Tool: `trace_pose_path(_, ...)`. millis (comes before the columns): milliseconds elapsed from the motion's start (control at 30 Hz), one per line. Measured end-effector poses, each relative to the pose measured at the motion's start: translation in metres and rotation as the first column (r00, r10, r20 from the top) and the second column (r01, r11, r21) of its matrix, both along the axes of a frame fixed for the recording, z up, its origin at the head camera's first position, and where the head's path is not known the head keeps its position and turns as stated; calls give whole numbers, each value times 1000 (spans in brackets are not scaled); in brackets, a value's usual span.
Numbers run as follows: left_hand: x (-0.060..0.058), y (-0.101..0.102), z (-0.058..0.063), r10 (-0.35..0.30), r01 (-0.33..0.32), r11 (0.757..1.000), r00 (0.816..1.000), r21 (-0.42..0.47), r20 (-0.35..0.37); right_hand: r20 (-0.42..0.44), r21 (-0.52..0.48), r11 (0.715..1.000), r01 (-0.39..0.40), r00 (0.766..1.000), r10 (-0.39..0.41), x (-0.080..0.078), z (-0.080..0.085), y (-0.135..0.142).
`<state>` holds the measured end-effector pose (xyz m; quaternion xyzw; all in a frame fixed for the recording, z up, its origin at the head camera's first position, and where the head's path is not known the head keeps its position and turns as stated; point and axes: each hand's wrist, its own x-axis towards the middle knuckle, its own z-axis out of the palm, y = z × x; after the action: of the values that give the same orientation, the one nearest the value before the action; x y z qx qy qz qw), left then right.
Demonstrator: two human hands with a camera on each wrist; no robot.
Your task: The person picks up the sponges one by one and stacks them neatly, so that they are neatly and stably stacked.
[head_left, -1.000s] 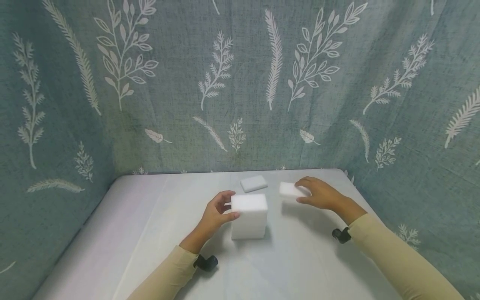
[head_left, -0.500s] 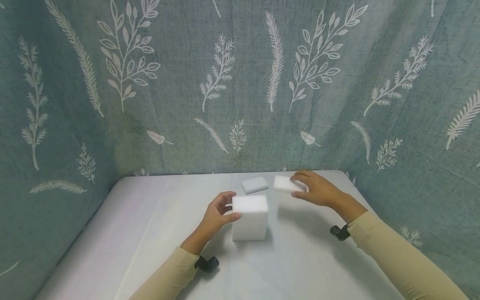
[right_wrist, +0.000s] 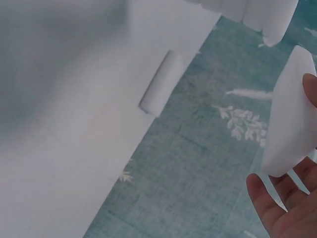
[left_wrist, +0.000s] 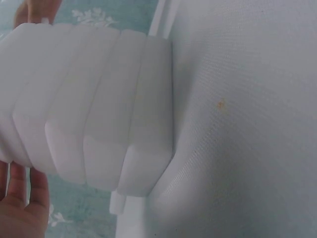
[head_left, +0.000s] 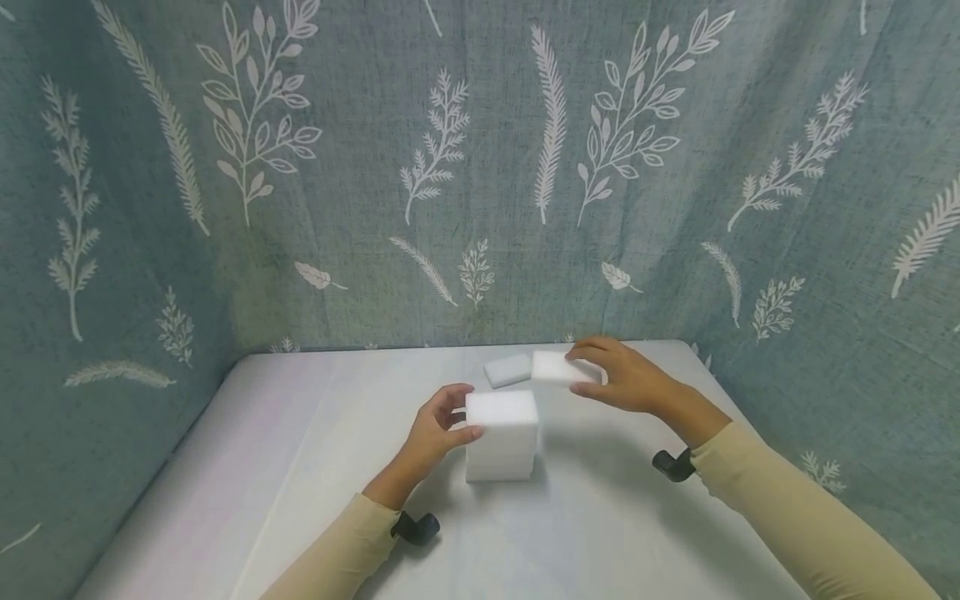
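Note:
A stack of several white blocks [head_left: 501,446], which look like foam sponges, stands upright on the table. Its layers [left_wrist: 111,109] show in the left wrist view, slightly uneven at the edges. My left hand [head_left: 431,429] holds the stack near its top from the left, thumb at the front and fingers behind. Pinched in my right hand [head_left: 630,377] is another white sponge [head_left: 553,368], raised off the table, behind and to the right of the stack top. In the right wrist view this sponge [right_wrist: 291,119] sits between thumb and fingers, apart from the stack.
One more white sponge [head_left: 506,371] lies flat on the table behind the stack, partly covered by the held one in the head view. A white cloth covers the table [head_left: 315,467]. Leaf-patterned green curtains [head_left: 480,167] hang behind and at both sides.
My right hand has carried its sponge leftward and slightly up, closer to the stack. My left hand keeps its hold, and the stack has stayed put.

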<state>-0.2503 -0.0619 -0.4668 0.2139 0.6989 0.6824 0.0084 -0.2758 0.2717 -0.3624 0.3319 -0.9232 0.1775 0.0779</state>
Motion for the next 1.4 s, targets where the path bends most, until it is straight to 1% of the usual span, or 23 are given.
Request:
trace_pose_path(200, -1, 0, 0, -2, 2, 1000, 1000, -5, 16, -9, -29, 998, -47, 999, 47, 4, 1, -7)
trace_pose_path(333, 0, 1, 3, -4, 4, 1000, 1000, -4, 23, -19, -45, 997, -65, 998, 64, 7, -1, -13)
trace_pose_path(400, 2, 1, 6, -8, 8, 1000, 1000, -8, 15, -25, -51, 996, -77, 997, 76, 8, -2, -16)
trace_pose_path(533, 11, 1, 18, -13, 13, 1000, 1000, -15, -11, -44, -75, 991, -110, 993, 107, 9, -4, -22)
trace_pose_path(633, 16, 1, 25, -17, 16, 1000, 1000, -6, -26, -57, -91, 987, -135, 990, 130, 9, -6, -26)
trace_pose_path(833, 15, 1, 24, -20, 20, 1000, 999, 16, -30, -74, -131, 976, -173, 984, 164, 9, -10, -37)
trace_pose_path(1233, 15, 1, 24, -34, 36, 998, 998, 43, -52, -72, -188, 964, -190, 981, 179, 8, -20, -52)
trace_pose_path(1400, 14, 0, 26, -21, 23, 999, 999, 35, -45, -89, -207, 952, -224, 974, 210, 8, -22, -59)
